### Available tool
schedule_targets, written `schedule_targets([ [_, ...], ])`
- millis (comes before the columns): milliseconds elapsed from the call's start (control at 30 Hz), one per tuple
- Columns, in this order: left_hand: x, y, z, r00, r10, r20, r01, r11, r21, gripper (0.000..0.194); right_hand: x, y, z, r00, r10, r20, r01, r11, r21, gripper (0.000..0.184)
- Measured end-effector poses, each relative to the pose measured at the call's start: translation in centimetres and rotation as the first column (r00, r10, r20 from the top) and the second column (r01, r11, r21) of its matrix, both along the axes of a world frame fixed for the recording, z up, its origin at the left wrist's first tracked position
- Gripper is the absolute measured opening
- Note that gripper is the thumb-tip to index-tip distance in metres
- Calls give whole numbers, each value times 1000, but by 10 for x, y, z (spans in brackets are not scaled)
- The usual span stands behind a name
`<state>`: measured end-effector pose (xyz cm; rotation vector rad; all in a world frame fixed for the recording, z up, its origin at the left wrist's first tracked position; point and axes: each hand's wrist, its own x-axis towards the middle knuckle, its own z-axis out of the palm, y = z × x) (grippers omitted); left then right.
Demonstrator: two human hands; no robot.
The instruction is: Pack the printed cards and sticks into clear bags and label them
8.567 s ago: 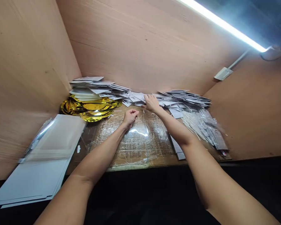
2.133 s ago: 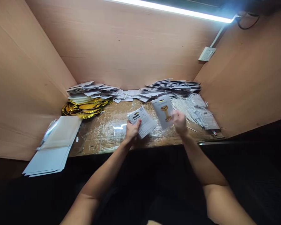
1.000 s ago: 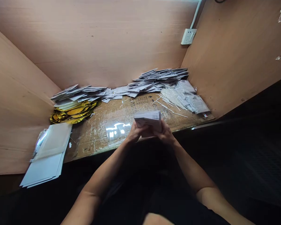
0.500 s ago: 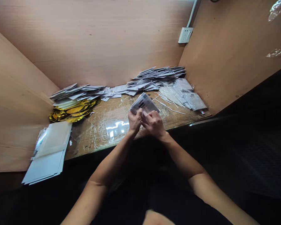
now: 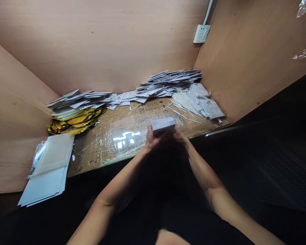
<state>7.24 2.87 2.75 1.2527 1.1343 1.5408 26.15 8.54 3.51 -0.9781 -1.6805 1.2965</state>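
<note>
A squared-up stack of printed packaging cards (image 5: 163, 124) is held between my two hands, above the front edge of the table. My left hand (image 5: 151, 139) grips its left side, thumb up along the edge. At the right end, my right hand (image 5: 180, 136) is closed on the same stack, its fingers partly hidden and somewhat blurred. The cards' edges face away from me, and their undersides lie in shadow.
Piles of similar cards (image 5: 170, 81) line the back wall. Gold foil pieces (image 5: 78, 121) lie at left, behind white sheets (image 5: 44, 180) overhanging the front edge. White sticks (image 5: 186, 103) and clear-wrapped packets (image 5: 211, 108) sit at right on the film-covered cardboard (image 5: 104, 139).
Cards held apart in both hands 2.1 s ago are now one stack. Since half a second ago it has tipped edge-on and come lower, and my right hand has shifted to its right end.
</note>
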Motion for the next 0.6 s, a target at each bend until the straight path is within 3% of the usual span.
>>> schedule_targets([
  [100,5,3,-6,997,58,-45,-58,998,-15,75,-1,-5,1,1000,-24,13,23,999,34,66],
  [200,6,-3,-2,997,56,-57,-56,998,-12,62,2,-24,-1,993,-114,-19,115,993,37,66],
  [300,14,-32,8,998,7,64,-5,1000,-30,51,6,-65,-9,987,-154,-38,155,987,28,67],
  [400,13,-67,20,983,-43,177,60,994,-90,52,13,-111,-19,983,-184,14,184,982,40,53],
  [500,-25,-88,27,992,-129,11,129,982,-135,59,20,-145,-27,974,-228,5,228,974,-14,44],
  [533,-48,-91,28,990,-72,-123,52,986,-159,60,21,-152,-29,973,-230,-12,229,972,-55,44],
  [567,-73,-93,27,955,100,-281,-148,977,-155,60,22,-156,-32,973,-229,-30,225,969,-98,45],
  [600,-99,-95,24,845,302,-441,-391,912,-126,57,22,-159,-35,973,-226,-45,218,966,-141,46],
])
